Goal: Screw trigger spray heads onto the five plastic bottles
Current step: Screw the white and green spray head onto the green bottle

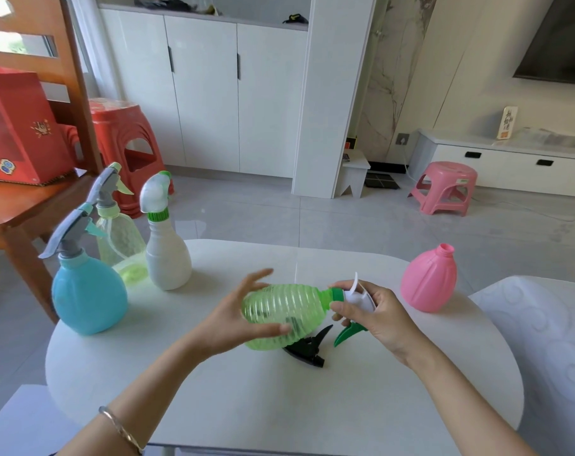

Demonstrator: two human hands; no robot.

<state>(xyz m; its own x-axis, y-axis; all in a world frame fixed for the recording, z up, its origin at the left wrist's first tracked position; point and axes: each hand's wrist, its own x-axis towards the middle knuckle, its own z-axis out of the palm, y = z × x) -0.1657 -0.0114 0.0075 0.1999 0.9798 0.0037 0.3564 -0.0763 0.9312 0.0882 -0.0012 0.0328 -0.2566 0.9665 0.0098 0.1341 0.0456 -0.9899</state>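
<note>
Centre of frame: ribbed green bottle [281, 315] held on its side just above the bench [345, 406], neck pointing right. Left hand [237, 320] wraps the bottle body, thumb pressed on the near side, fingers partly spread over the far side. Right hand [375, 312] pinches the white-and-green spray head [355, 302] at its green collar, which sits on the bottle neck; how far the thread is engaged cannot be read.

Left of frame: blue bottle [88, 294], clear yellow-green bottle [121, 245] and white bottle [167, 258] stand upright, heads fitted. Right of frame: pink bottle [429, 281] upright, neck bare. Black spray head [307, 350] lies on the bench just below the green bottle.

Judgement: fourth of five in hand. Next: turn collar until snug, stand bottle up, then fit black head to pink bottle.
</note>
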